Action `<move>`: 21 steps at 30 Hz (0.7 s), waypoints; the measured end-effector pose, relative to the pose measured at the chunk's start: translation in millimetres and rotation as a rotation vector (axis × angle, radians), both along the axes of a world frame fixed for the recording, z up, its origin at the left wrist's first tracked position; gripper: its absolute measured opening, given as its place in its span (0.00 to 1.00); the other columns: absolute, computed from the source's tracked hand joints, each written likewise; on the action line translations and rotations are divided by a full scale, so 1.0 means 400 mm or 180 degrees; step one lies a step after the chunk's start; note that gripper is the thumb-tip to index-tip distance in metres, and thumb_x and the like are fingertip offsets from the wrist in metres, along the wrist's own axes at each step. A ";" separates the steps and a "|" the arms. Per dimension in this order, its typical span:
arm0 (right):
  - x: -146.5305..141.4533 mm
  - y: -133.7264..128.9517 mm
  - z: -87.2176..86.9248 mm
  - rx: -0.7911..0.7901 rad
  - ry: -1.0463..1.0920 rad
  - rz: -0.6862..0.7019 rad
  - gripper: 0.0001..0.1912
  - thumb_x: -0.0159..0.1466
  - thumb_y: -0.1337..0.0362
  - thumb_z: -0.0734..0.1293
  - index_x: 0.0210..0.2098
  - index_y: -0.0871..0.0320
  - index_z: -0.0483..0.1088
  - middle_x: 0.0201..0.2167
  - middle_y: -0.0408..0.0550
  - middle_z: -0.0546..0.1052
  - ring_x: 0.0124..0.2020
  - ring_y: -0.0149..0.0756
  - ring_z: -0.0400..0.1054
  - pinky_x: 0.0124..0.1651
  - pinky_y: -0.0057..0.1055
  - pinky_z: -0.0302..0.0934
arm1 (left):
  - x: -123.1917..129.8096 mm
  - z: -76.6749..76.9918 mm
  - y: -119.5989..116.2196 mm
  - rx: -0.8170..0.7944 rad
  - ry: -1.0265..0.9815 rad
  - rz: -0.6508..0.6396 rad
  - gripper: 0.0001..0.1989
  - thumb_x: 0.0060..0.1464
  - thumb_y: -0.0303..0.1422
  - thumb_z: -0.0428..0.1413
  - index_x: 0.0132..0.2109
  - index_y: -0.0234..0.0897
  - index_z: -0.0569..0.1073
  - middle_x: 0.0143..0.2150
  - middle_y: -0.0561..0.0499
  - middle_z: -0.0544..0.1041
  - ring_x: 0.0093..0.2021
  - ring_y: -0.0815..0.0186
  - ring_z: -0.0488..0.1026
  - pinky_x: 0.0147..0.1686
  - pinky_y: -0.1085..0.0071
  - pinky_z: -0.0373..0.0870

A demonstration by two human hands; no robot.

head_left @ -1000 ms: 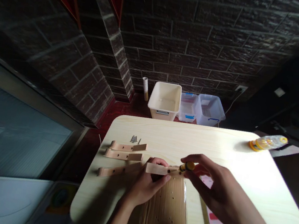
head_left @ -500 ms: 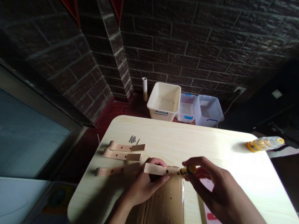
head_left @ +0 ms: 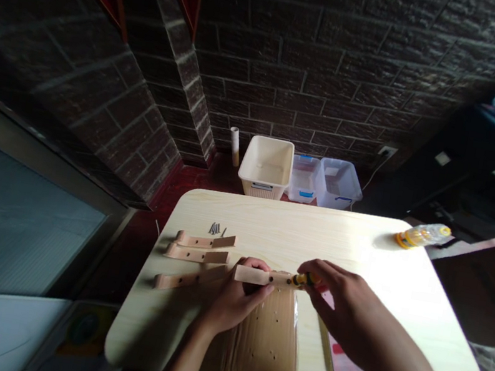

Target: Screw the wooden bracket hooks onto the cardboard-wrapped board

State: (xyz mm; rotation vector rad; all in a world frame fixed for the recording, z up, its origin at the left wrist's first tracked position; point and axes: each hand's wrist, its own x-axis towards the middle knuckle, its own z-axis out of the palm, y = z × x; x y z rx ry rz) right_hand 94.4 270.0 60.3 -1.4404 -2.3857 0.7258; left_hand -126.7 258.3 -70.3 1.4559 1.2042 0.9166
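My left hand is closed around a light wooden piece with dark holes, holding it level over the far end of a brown taped cardboard slab. In my right hand is a yellow-and-black screwdriver, gripped by its handle. The tool's front end meets the right part of the wooden piece near a hole; its tip is too small to make out. Left of my hands lie three similar wooden pieces, the nearest one partly behind my left hand. Several screws lie beyond them.
On the pale table, a phone with a cable lies under my right forearm. A clear bottle-like container with a yellow base rests at the far right corner. A cream bin and clear plastic boxes stand beyond the table.
The whole view has shifted slightly. My right hand has turned a little over the screwdriver, its fingers now closer around the handle. The left hand keeps its hold on the wooden piece.
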 end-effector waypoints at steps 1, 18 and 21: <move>-0.003 0.003 0.005 0.0136 -0.0223 0.0143 0.09 0.68 0.72 0.60 0.41 0.55 0.70 0.35 0.48 0.77 0.33 0.35 0.73 0.35 0.30 0.63 | -0.001 0.000 -0.002 0.0027 -0.0009 0.0001 0.11 0.59 0.38 0.59 0.47 0.42 0.70 0.48 0.48 0.74 0.49 0.60 0.73 0.52 0.63 0.69; -0.092 -0.024 0.017 0.2188 -0.2550 0.1801 0.10 0.65 0.78 0.62 0.31 0.59 0.67 0.24 0.46 0.75 0.24 0.36 0.69 0.26 0.34 0.49 | -0.008 -0.021 -0.029 0.0734 -0.0141 0.0187 0.08 0.57 0.34 0.60 0.44 0.41 0.73 0.44 0.47 0.76 0.47 0.58 0.75 0.50 0.59 0.71; -0.107 -0.014 0.040 0.1729 -0.2591 0.1678 0.09 0.65 0.77 0.62 0.32 0.60 0.69 0.26 0.48 0.77 0.26 0.36 0.71 0.27 0.33 0.49 | -0.006 -0.029 -0.028 0.0819 -0.0115 0.0167 0.08 0.58 0.35 0.59 0.45 0.41 0.72 0.44 0.48 0.76 0.47 0.58 0.75 0.50 0.59 0.71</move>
